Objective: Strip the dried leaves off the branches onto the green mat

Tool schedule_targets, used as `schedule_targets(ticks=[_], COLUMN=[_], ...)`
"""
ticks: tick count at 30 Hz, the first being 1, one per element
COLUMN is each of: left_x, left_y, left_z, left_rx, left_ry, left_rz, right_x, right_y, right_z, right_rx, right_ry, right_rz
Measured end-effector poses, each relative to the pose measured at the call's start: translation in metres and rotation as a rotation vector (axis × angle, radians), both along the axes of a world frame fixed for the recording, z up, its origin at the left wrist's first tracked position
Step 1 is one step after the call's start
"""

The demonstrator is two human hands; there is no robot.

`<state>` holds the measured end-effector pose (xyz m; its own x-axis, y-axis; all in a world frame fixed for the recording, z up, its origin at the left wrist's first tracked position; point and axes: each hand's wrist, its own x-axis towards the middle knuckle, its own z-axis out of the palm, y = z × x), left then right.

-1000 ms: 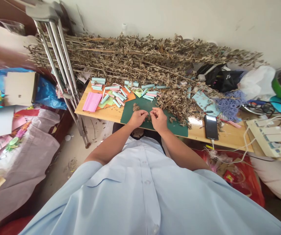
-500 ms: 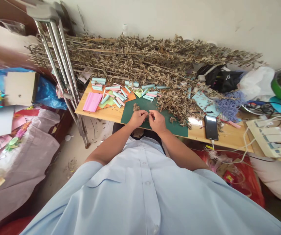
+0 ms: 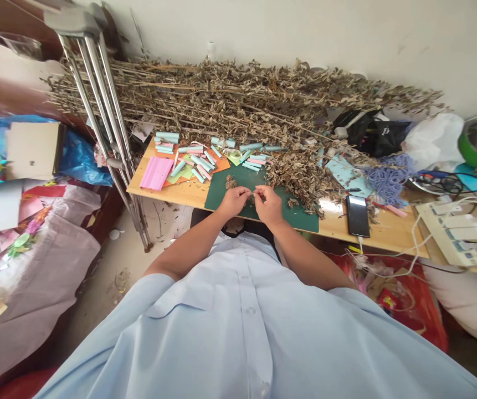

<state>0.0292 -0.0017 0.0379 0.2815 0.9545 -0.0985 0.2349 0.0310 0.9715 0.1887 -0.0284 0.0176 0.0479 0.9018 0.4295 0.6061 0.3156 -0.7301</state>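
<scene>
Left hand [image 3: 235,201] and right hand [image 3: 268,203] face each other above the mat [image 3: 304,220], fingertips near one another. Thumb and fingers are drawn close on each; whether they grip a leaf scrap cannot be told at this size. Just beyond the left hand, one small clump [image 3: 230,182] of dried leaves rests on the mat, apart from the heap [image 3: 296,173]. That sorting appears little advanced: the larger heap remains, spilling over the mat's right part. Further out on the desk [image 3: 192,195], paper rolls [image 3: 203,162] lie finished in form. Behind, stalks [image 3: 238,88] bear many unstripped leaves.
</scene>
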Motion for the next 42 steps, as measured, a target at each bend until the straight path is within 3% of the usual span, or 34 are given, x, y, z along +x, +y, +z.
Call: schedule_targets(ticks=[6,10,23,33,42], left_x=[0.001,0.001,0.001,0.000,0.000], left_y=[0.003,0.007,0.002,0.004,0.006], left_z=[0.000,-0.005,0.002,-0.004,-0.006], left_rx=[-0.053,-0.065,0.011,-0.006,-0.048], left_ry=[-0.037,-0.076,0.047,0.016,-0.036], left_rz=[0.026,-0.005,-0.039,-0.068,-0.042], right_x=[-0.001,0.001,0.003,-0.002,0.002], right_y=[-0.003,0.000,-0.003,0.012,-0.003], right_z=[0.007,0.007,0.003,-0.012,0.007], right_rx=[0.090,0.095,0.060,-0.189,0.021], right_ry=[-0.198,-0.283,-0.220,0.315,-0.103], right_rz=[0.102,0.101,0.055,-0.084,0.065])
